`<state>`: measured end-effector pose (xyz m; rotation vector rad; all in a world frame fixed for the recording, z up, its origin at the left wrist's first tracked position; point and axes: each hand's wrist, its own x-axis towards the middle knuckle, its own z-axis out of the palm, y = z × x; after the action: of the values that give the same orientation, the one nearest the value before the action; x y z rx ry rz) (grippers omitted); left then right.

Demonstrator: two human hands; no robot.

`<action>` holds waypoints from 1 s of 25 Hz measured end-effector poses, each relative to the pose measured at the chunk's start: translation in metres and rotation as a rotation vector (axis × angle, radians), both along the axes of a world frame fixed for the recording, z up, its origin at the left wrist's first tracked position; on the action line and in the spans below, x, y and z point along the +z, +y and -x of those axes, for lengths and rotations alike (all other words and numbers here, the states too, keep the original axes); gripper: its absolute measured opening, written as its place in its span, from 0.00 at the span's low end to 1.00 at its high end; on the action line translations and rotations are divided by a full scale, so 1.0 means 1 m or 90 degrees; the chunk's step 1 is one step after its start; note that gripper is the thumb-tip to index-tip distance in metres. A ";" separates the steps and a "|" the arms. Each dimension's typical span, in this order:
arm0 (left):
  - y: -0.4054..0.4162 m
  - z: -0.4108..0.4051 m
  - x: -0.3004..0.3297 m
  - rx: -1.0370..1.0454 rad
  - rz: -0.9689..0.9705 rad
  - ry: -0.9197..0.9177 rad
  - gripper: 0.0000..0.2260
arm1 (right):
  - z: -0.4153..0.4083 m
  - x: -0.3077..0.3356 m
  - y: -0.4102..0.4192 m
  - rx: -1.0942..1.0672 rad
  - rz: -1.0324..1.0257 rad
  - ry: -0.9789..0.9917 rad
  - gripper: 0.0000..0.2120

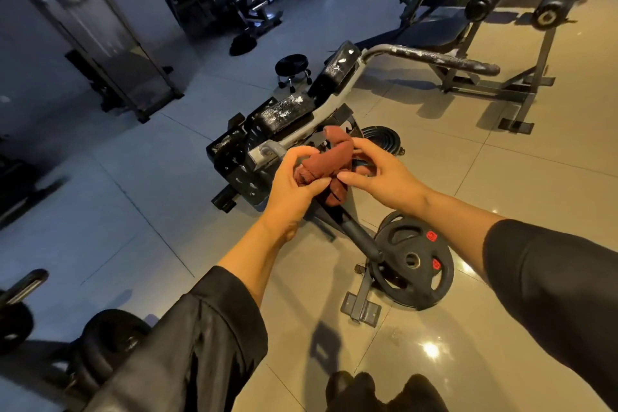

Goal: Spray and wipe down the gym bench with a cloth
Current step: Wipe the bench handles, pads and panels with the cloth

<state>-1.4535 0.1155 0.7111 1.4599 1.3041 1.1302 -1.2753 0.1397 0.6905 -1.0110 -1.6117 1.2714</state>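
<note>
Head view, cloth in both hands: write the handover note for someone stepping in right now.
Left hand and right hand both grip the bunched reddish cloth, held in the air above the bench frame.
White foam patches sit on the black bench pads, so spraying looks done.
Wiping the pads is left. No spray bottle is in view.
A weight plate leans near the feet.

A weight plate point(413, 262) lies on the tiled floor point(535, 157) (glossy); a round stool point(291, 65) stands beyond.

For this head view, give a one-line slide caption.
Both hands, left and right, bunch a rust-red cloth above foam-flecked black bench pads.
</note>
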 end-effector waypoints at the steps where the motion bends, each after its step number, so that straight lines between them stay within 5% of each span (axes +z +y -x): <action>1: -0.001 -0.001 -0.002 0.016 0.018 0.003 0.17 | 0.000 0.000 0.003 0.007 -0.010 0.012 0.20; 5: 0.021 0.004 -0.014 0.046 0.015 0.067 0.14 | 0.009 0.001 0.030 0.023 0.001 -0.035 0.11; 12: 0.091 0.042 -0.052 0.193 0.023 0.302 0.21 | 0.019 -0.024 0.108 -0.099 -0.032 -0.279 0.15; 15: 0.098 0.049 -0.070 0.221 -0.014 0.382 0.23 | 0.027 -0.045 0.138 -0.049 -0.036 -0.343 0.21; 25: 0.071 0.004 -0.078 0.373 0.036 0.481 0.23 | 0.074 -0.097 0.181 0.260 0.061 -0.142 0.10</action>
<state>-1.4577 0.1869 0.6328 1.5701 2.3827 0.8833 -1.3489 0.3209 0.5937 -0.9367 -2.0180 1.5611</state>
